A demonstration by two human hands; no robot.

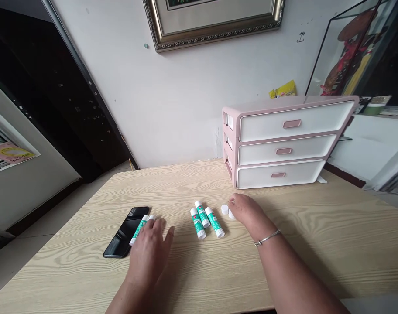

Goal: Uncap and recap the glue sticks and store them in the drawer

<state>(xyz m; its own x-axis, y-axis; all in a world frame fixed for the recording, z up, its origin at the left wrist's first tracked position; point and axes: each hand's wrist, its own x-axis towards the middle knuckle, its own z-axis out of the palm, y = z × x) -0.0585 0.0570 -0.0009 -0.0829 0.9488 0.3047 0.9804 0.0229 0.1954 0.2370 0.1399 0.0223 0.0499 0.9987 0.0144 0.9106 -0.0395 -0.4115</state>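
My left hand (pixel 149 248) rests with its thumb apart and fingers stretched over two green-and-white glue sticks (pixel 139 230) that lie beside a black phone (pixel 124 235). The fingers partly cover the second stick. Three more glue sticks (pixel 214 222) lie close together between my hands. On the right, the fingers of my right hand (pixel 246 210) are closed in a pinch, with a sliver of white cap showing at their tips. One loose white cap (pixel 224 209) stands just left of them, and another white cap (pixel 231 215) is partly hidden under the hand.
A pink-and-white drawer unit (pixel 284 150) stands at the back right of the wooden table (pixel 173 187), with a yellow packet (pixel 284 89) behind its top. A framed picture (pixel 218 30) hangs on the wall. A glass case (pixel 346 56) is at the far right.
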